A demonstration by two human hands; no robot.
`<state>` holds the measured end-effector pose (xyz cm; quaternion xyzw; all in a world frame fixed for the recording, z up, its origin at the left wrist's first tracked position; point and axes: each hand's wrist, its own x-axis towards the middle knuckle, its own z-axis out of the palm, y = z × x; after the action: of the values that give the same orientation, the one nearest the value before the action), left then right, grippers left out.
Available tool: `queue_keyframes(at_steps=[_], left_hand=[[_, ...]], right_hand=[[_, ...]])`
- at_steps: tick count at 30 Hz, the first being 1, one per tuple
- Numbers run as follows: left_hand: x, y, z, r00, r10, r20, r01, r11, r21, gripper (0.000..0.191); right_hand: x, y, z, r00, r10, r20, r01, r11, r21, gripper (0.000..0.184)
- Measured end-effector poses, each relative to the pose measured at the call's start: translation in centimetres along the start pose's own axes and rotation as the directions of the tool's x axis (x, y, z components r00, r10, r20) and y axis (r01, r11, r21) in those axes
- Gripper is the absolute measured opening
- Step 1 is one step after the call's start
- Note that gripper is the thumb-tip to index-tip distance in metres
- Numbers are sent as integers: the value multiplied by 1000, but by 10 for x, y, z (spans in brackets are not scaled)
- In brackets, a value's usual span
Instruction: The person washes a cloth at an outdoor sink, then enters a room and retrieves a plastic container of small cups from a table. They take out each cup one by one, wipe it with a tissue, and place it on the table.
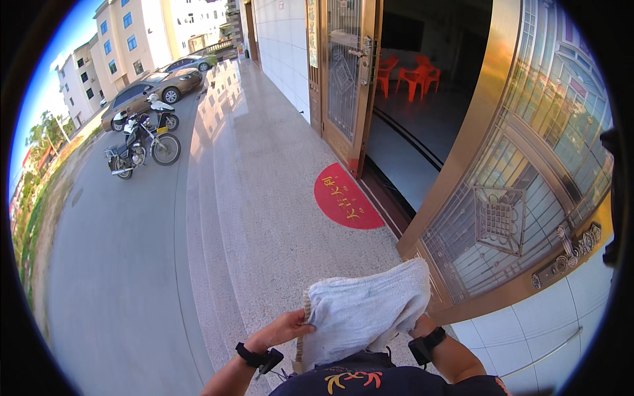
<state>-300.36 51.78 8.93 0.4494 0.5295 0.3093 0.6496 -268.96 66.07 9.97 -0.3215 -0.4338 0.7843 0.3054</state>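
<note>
A white towel (366, 302) with a beige edge band hangs spread in front of my body, above the granite porch floor. My left hand (291, 328) grips its left edge, with the thumb and fingers pinching the band. At the towel's right side, my right hand (422, 326) holds the cloth, its fingers partly hidden behind the folds. A black device is strapped to each wrist. To the right of the towel stands an open bronze-coloured metal door leaf (495, 222) with glass and a decorative grille.
A red half-round doormat (346, 198) lies before the doorway, beside the other door leaf (346, 74). Red plastic chairs (416, 76) stand inside. Steps (213, 237) drop leftward to a paved road (119, 257), where a motorcycle (138, 148), a scooter (163, 111) and a brown car (158, 89) are parked.
</note>
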Motion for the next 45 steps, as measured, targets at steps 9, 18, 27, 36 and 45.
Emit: queue_keyframes(at_steps=[9, 18, 27, 36, 45], left_hand=[[190, 75, -130, 880, 288, -377, -366, 918, -152, 19], [372, 103, -235, 799, 133, -586, -188, 982, -33, 27], [527, 97, -368, 853, -5, -521, 1, 1000, -8, 30], [805, 272, -433, 943, 317, -98, -192, 762, 619, 24], [1021, 355, -378, 882, 214, 419, -424, 747, 512, 28]], right_hand=[[202, -63, -82, 952, 199, 232, 35, 684, -728, 64], [409, -151, -147, 932, 199, 304, 144, 565, -812, 72], [593, -235, -233, 978, 80, 191, 130, 479, -868, 81], [705, -322, -299, 983, -172, -62, 24, 456, -890, 91], [777, -367, -432, 878, -394, -271, -94, 414, -906, 101]])
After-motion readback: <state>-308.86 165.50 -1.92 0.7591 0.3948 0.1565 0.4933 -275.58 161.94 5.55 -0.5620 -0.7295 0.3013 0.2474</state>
